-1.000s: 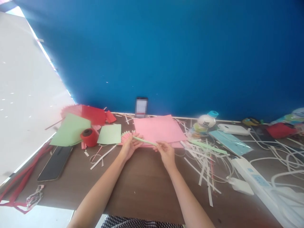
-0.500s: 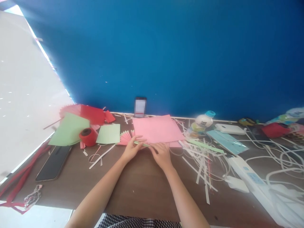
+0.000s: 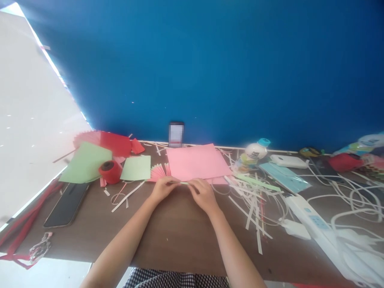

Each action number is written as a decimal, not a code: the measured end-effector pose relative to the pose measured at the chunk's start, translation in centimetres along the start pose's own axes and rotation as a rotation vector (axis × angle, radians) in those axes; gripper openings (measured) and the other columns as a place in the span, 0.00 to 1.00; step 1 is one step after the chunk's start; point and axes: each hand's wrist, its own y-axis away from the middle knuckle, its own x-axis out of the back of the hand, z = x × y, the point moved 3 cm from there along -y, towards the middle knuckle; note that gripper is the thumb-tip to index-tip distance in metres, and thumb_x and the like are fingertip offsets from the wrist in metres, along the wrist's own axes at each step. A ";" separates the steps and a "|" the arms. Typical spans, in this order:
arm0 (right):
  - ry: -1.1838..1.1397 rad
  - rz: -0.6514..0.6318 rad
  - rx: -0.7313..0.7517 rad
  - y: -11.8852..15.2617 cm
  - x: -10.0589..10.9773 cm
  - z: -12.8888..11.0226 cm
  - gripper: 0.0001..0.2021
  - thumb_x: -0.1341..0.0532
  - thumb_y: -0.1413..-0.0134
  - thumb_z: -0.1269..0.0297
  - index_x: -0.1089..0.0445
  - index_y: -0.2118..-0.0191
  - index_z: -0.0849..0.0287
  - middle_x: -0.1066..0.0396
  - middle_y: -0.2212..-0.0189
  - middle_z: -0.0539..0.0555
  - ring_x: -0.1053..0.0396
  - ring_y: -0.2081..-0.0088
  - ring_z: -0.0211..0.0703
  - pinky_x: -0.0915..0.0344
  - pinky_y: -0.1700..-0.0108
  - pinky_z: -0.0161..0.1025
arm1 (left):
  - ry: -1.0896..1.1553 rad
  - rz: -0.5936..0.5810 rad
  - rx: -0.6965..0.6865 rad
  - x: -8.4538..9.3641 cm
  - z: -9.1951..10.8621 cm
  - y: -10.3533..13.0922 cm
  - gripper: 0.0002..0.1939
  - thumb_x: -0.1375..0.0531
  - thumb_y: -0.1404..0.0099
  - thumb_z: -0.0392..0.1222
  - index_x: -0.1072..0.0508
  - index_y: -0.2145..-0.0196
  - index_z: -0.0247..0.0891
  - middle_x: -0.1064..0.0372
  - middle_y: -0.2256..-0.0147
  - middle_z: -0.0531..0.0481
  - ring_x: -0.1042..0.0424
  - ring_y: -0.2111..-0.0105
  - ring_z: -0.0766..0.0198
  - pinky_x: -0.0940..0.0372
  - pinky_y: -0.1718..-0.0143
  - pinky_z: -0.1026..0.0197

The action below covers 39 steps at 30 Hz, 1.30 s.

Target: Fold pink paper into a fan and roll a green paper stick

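Observation:
A narrow strip of green paper (image 3: 184, 183) is pinched between my two hands, mostly covered by the fingers. My left hand (image 3: 164, 188) closes on its left end and my right hand (image 3: 203, 193) on its right end. Just behind the hands lie pink paper sheets (image 3: 196, 162). Beside my left hand a pink pleated paper fan (image 3: 160, 172) is spread on the table. A light green paper square (image 3: 136, 168) rests farther left.
To the left are a red thread spool (image 3: 110, 172), a larger green sheet (image 3: 87, 162) and a dark phone (image 3: 67, 205). Rightward lie paper strips (image 3: 253, 200), a bottle (image 3: 253, 154) and a power strip (image 3: 313, 220) with cables. Another phone (image 3: 176, 135) leans on the blue wall.
My left hand has turned and drawn slightly down, its fingers now closed along the green strip. My right hand stays nearly in place. The whole view has shifted a little.

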 end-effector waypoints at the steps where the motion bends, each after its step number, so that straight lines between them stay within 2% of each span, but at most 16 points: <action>1: -0.060 -0.037 -0.044 -0.1 0.3 0.0 0.10 0.45 0.49 0.62 0.30 0.62 0.54 0.29 0.64 0.54 0.34 0.61 0.46 0.39 0.57 0.44 | -0.037 -0.012 -0.047 0.2 0.1 0.1 0.05 0.40 0.48 0.41 0.24 0.73 0.41 0.27 0.70 0.45 0.28 0.67 0.59 0.35 0.61 0.58; 3: -0.191 -0.139 -0.164 -0.4 1.0 0.2 0.12 0.46 0.48 0.60 0.30 0.61 0.54 0.29 0.63 0.52 0.33 0.62 0.45 0.38 0.58 0.43 | -0.080 -0.051 -0.136 0.5 0.3 0.3 0.06 0.41 0.47 0.41 0.24 0.73 0.42 0.26 0.69 0.46 0.28 0.66 0.58 0.35 0.61 0.57; 5: -0.305 -0.284 -0.280 -0.9 1.5 0.6 0.13 0.47 0.48 0.58 0.29 0.62 0.54 0.28 0.67 0.51 0.32 0.67 0.43 0.36 0.62 0.42 | -0.111 -0.119 -0.201 0.6 0.8 0.4 0.06 0.42 0.46 0.41 0.24 0.72 0.43 0.26 0.69 0.45 0.28 0.65 0.57 0.35 0.61 0.57; 7: -0.377 -0.445 -0.353 -1.3 1.8 1.0 0.12 0.45 0.51 0.57 0.27 0.66 0.56 0.27 0.71 0.51 0.31 0.71 0.43 0.36 0.66 0.40 | -0.141 -0.193 -0.230 0.5 1.6 0.5 0.06 0.41 0.47 0.40 0.24 0.71 0.43 0.27 0.67 0.44 0.28 0.64 0.57 0.36 0.60 0.57; 9: -0.410 -0.526 -0.387 -1.6 2.0 1.3 0.10 0.41 0.56 0.58 0.27 0.70 0.57 0.27 0.72 0.51 0.31 0.70 0.43 0.36 0.66 0.40 | -0.148 -0.255 -0.217 0.2 2.5 0.4 0.07 0.41 0.48 0.39 0.24 0.69 0.43 0.27 0.66 0.44 0.29 0.63 0.56 0.37 0.59 0.58; 13: -0.398 -0.492 -0.405 -1.7 1.9 1.7 0.07 0.38 0.61 0.62 0.27 0.73 0.57 0.27 0.70 0.51 0.31 0.66 0.45 0.38 0.60 0.41 | -0.118 -0.423 -0.046 -0.4 3.4 0.3 0.14 0.37 0.53 0.40 0.25 0.64 0.41 0.28 0.63 0.44 0.30 0.62 0.57 0.38 0.59 0.60; 17: -0.279 -0.495 -0.455 -1.2 1.2 1.9 0.10 0.38 0.61 0.62 0.28 0.68 0.58 0.28 0.67 0.52 0.32 0.63 0.44 0.39 0.59 0.41 | -0.109 -0.497 0.219 -0.4 2.0 0.5 0.13 0.42 0.47 0.44 0.27 0.66 0.34 0.28 0.71 0.46 0.30 0.74 0.65 0.36 0.70 0.63; 19: -0.229 -0.510 -0.462 -1.1 0.9 1.8 0.12 0.40 0.58 0.62 0.29 0.64 0.58 0.29 0.64 0.53 0.33 0.62 0.44 0.39 0.59 0.40 | -0.115 -0.508 0.274 -0.4 1.2 0.5 0.12 0.43 0.46 0.43 0.28 0.68 0.32 0.30 0.75 0.48 0.32 0.77 0.68 0.37 0.74 0.66; 22: -0.166 -0.593 -0.428 -1.3 0.5 1.4 0.10 0.43 0.54 0.62 0.28 0.67 0.59 0.28 0.67 0.53 0.33 0.65 0.43 0.39 0.63 0.38 | -0.131 -0.503 0.291 -0.6 0.6 0.5 0.09 0.43 0.47 0.41 0.29 0.70 0.31 0.31 0.77 0.50 0.34 0.78 0.69 0.39 0.75 0.67; 26: -0.093 -0.700 -0.414 -1.6 0.3 1.0 0.08 0.43 0.56 0.63 0.28 0.74 0.60 0.28 0.74 0.51 0.34 0.72 0.40 0.41 0.70 0.35 | -0.204 -0.483 0.297 -0.8 1.3 0.3 0.07 0.42 0.50 0.39 0.31 0.75 0.32 0.32 0.78 0.51 0.34 0.78 0.69 0.40 0.76 0.67; 31: -0.097 -0.702 -0.386 -1.7 0.2 0.9 0.08 0.43 0.56 0.61 0.29 0.73 0.59 0.29 0.74 0.50 0.34 0.72 0.39 0.42 0.70 0.34 | -0.363 -0.391 0.269 -0.8 2.0 -0.2 0.04 0.43 0.51 0.38 0.32 0.77 0.33 0.31 0.76 0.51 0.32 0.75 0.67 0.41 0.75 0.67; 39: -0.031 -0.693 -0.321 -2.4 -0.7 1.9 0.06 0.43 0.57 0.66 0.28 0.75 0.58 0.28 0.76 0.50 0.34 0.73 0.39 0.42 0.69 0.34 | -0.434 -0.503 0.329 -0.7 1.4 -1.1 0.06 0.46 0.53 0.33 0.31 0.74 0.34 0.29 0.75 0.50 0.31 0.74 0.66 0.42 0.77 0.68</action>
